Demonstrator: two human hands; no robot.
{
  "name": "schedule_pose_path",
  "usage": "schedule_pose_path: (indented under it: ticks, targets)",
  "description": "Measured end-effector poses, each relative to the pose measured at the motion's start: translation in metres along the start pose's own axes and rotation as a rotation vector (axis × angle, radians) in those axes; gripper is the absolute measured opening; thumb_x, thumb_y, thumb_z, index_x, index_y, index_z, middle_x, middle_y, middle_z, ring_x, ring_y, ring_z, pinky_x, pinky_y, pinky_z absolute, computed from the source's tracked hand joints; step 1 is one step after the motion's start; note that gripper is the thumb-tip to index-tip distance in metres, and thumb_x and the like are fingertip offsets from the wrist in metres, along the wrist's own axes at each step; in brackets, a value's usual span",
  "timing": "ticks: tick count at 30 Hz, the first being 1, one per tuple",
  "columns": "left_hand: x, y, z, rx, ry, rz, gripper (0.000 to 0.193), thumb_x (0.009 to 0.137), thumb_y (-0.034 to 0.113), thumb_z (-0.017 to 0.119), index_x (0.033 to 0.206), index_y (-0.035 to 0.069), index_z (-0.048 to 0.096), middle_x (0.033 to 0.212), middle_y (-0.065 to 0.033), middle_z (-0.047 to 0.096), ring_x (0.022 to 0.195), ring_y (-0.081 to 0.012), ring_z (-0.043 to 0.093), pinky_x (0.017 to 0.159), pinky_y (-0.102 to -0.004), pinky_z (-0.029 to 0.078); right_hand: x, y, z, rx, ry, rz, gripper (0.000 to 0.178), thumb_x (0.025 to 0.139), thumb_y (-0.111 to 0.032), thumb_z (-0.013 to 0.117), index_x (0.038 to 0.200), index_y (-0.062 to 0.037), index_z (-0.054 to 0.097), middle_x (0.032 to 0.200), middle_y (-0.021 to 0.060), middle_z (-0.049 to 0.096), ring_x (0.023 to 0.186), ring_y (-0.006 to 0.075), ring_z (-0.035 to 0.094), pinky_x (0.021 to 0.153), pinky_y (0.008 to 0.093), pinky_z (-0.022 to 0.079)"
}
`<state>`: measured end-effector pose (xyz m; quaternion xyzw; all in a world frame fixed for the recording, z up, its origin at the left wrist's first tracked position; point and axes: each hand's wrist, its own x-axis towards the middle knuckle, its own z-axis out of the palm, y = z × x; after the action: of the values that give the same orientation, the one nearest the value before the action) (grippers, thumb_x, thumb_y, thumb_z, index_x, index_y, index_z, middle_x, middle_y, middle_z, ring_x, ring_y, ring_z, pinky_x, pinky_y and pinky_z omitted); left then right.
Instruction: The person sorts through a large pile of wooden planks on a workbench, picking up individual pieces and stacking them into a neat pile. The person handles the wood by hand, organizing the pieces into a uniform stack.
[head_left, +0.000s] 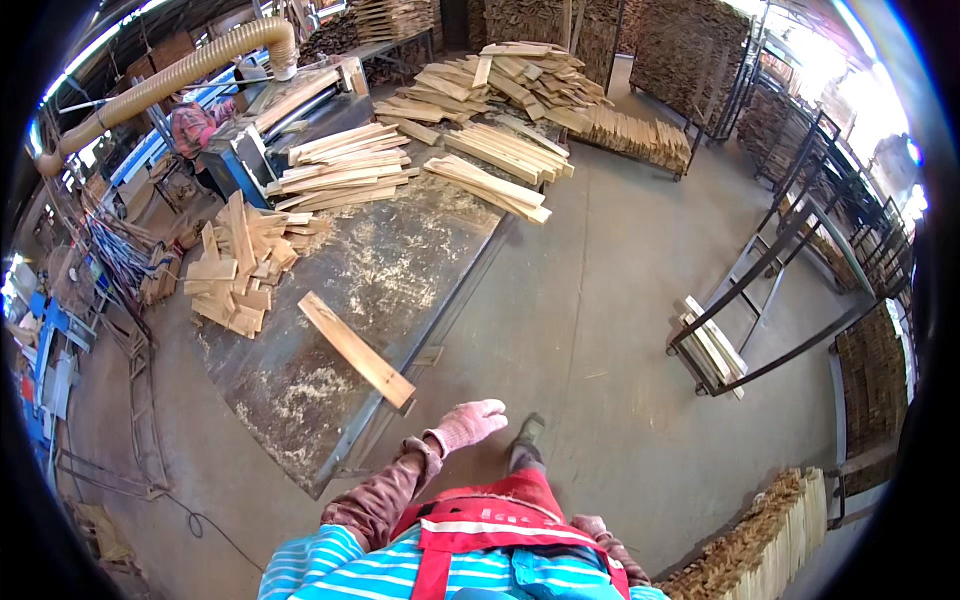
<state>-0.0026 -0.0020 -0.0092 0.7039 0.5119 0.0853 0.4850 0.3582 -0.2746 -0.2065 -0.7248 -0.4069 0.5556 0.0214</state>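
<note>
– "What is the left hand (468,425) doing?"
– "It is hovering, gloved and empty, near a single board (357,348) lying on the sawdust-strewn table (450,260)."
– "And the right hand (591,525)?"
– "It is hanging beside the red apron (500,500), partly hidden."
– "Farther off?"
– "Planks (345,165) are lying piled; a co-worker (190,130) is standing beside a machine (238,162)."

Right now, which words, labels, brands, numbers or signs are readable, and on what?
Red cloth apron with white trim: small pale lettering, too blurred to read.
Long flat light-brown wooden board: no text visible.
Elsewhere: nothing legible.
</note>
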Motion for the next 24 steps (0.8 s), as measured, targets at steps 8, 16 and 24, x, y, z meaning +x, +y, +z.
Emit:
schedule_pose_path:
  ticks: [8, 16, 24]
  targets:
    - [0.155, -0.050, -0.088, -0.203, 0.210, -0.226, 0.050, 0.092, 0.040, 0.068, 0.128, 0.006, 0.065, 0.124, -0.0133, 0.070, 0.117, -0.0240, 0.065, 0.100, -0.0339, 0.049, 0.253, -0.167, -0.193, -0.324, 0.218, -0.381, 0.019, 0.085, -0.018, 0.056, 0.075, -0.0087, 0.069, 0.064, 0.0082, 0.067, 0.061, 0.0244, 0.068, 0.055, 0.0389, 0.053]
    - [0.236, -0.060, -0.113, -0.474, 0.384, -0.438, 0.046, 0.094, 0.033, 0.067, 0.128, 0.001, 0.065, 0.124, -0.0139, 0.070, 0.117, -0.0220, 0.065, 0.101, -0.0328, 0.049, 0.340, -0.452, -0.321, -0.404, 0.318, -0.911, 0.016, 0.086, -0.015, 0.058, 0.074, -0.0045, 0.056, 0.073, 0.0110, 0.060, 0.068, 0.0266, 0.060, 0.062, 0.0363, 0.050]
    - [0.341, -0.078, -0.236, -0.473, 0.570, -0.431, 0.043, 0.091, 0.035, 0.070, 0.120, 0.003, 0.070, 0.119, -0.0140, 0.072, 0.113, -0.0228, 0.067, 0.098, -0.0328, 0.050, 0.386, -0.683, -0.310, 0.030, -0.110, -0.511, 0.038, 0.091, -0.040, 0.061, 0.109, -0.0084, 0.072, 0.093, 0.0133, 0.072, 0.092, 0.0284, 0.069, 0.086, 0.0362, 0.052]
